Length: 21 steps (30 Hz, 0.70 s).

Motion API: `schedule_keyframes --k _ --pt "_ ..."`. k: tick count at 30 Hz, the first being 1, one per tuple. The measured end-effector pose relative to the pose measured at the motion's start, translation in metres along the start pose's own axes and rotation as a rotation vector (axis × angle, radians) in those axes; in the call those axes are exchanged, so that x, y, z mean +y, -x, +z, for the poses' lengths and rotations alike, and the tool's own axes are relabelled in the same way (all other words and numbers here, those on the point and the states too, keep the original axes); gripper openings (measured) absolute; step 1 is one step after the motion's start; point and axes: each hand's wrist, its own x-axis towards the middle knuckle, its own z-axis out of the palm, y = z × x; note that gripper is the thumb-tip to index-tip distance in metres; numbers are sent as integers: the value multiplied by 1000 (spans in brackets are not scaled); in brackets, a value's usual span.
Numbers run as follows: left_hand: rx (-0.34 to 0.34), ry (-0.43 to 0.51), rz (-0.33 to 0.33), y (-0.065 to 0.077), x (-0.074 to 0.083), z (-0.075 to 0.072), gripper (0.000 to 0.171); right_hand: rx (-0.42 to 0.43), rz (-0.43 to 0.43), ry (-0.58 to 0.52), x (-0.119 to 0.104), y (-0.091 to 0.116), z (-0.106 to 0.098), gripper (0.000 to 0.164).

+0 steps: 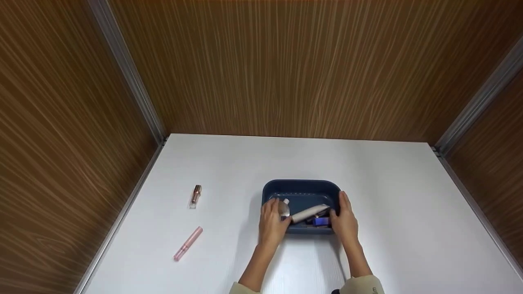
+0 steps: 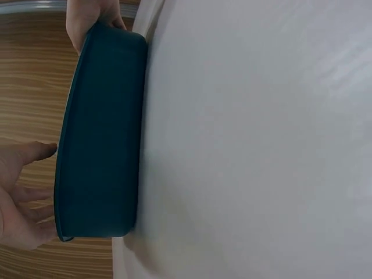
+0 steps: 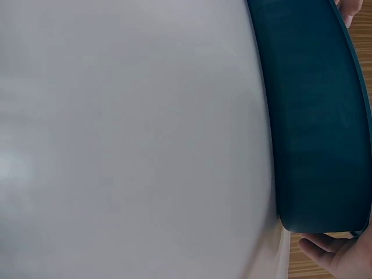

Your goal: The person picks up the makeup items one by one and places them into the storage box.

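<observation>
A dark blue rectangular bin (image 1: 302,231) sits on the white table, its outer wall (image 2: 104,128) facing both wrist cameras. My left hand (image 1: 271,225) reaches over its left side, fingers and thumb spread beside a clear rounded item with a white tip (image 1: 283,209). In the left wrist view that hand (image 2: 23,200) shows extended fingers at the rim. At the bin's right end, my right hand (image 1: 345,223) grips the wall, thumb inside and fingers outside. Inside lie a whitish tube (image 1: 308,213), a blue-purple box-shaped item (image 1: 321,221) and dark things partly hidden.
Left of the bin, a small clear lipstick-like tube with a gold cap (image 1: 195,196) lies on the table (image 1: 388,212). Nearer the front is a slim pink tube (image 1: 188,243). Wood-grain panels (image 1: 286,69) stand behind and at both sides.
</observation>
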Motion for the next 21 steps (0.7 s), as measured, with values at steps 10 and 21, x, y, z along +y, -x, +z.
schedule_keyframes --k 10,21 --pt "23 40 -35 3 -1 -8 55 8 -3 -3 0 0 -1 64" --pt "60 115 -84 8 -2 -22 51 13 -4 -6 -1 0 -1 63"
